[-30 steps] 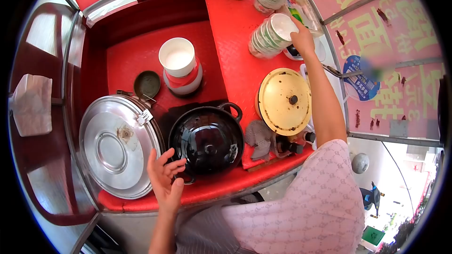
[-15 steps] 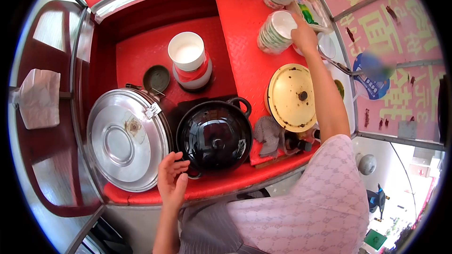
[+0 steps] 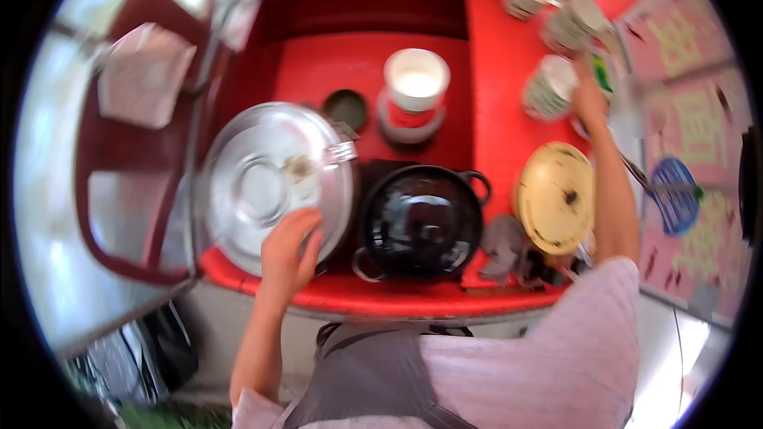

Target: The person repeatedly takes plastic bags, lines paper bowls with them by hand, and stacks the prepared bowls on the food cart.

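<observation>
Round swung the view, and the red counter (image 3: 494, 40) slid rightward in frame! The silver lid (image 3: 266, 187) had gained a visitor: the left hand (image 3: 284, 258) had shifted over its near part, away from the black pot (image 3: 421, 226), so the lid became its nearest thing. The stack of paper bowls (image 3: 547, 89) held its place on the counter at far right, the right hand (image 3: 590, 102) at its rim, that arm stretched long. Left fingers curved loosely, gripping nothing visible, contact with the lid unclear; right fingers blurred, their grip impossible to tell.
</observation>
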`<control>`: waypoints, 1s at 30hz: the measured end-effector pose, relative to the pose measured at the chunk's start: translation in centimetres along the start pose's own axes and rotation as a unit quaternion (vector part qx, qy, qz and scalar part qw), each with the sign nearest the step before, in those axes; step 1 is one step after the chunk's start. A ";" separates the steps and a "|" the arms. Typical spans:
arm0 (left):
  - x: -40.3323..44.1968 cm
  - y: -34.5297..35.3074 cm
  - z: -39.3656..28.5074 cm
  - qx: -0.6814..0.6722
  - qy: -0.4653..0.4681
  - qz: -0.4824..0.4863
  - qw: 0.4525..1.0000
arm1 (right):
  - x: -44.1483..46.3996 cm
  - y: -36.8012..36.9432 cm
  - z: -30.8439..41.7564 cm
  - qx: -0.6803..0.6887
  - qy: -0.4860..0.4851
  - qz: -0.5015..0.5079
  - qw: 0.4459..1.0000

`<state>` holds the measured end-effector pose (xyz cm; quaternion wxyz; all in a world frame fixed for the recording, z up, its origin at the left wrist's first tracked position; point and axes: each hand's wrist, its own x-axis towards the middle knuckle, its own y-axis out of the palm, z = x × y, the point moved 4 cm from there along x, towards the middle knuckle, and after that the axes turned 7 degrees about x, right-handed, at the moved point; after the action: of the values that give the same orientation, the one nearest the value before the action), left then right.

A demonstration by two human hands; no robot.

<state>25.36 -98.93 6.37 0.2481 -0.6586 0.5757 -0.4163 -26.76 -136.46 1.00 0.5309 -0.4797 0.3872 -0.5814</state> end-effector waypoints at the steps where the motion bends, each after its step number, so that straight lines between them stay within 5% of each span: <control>1: 1.0 -1.5 1.7 0.024 0.005 -0.016 1.000 | -1.0 -1.4 2.4 0.020 -0.004 0.008 1.000; 4: 4.5 -6.9 7.0 0.119 0.009 -0.092 0.989 | -0.6 -1.5 1.6 -0.001 0.049 0.016 0.999; 7: 9.5 -13.0 8.7 0.307 0.107 -0.154 0.933 | -0.1 -0.8 -0.5 -0.020 0.035 0.015 0.999; 11: 14.7 -19.1 11.8 0.507 0.096 -0.126 0.847 | -1.2 -1.8 3.0 -0.024 0.048 0.005 0.999; 14: 15.8 -21.0 16.3 0.591 0.109 -0.114 0.791 | -2.5 -5.4 9.2 -0.179 0.054 -0.056 0.981; 16: 15.5 -20.9 17.9 0.628 0.084 -0.100 0.767 | -2.0 -5.2 11.8 -0.105 -0.159 -0.156 0.969; 17: 15.1 -21.0 18.9 0.665 0.061 -0.087 0.739 | -2.1 -4.6 13.0 -0.094 -0.163 -0.154 0.970; 19: 14.3 -21.2 20.9 0.673 0.041 -0.085 0.733 | -2.6 -2.0 16.8 0.160 -0.093 0.016 0.983; 28: 15.4 -21.6 19.8 0.696 0.048 -0.109 0.708 | -3.6 8.1 25.2 0.205 0.019 0.181 0.962; 30: 15.2 -21.7 19.7 0.650 0.090 -0.123 0.745 | -4.0 8.6 25.3 0.248 0.047 0.176 0.951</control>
<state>53.61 -111.93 17.42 0.5092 -0.3626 0.0992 -0.7742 -0.20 -132.18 -1.82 0.7084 -0.2293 0.3334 -0.5783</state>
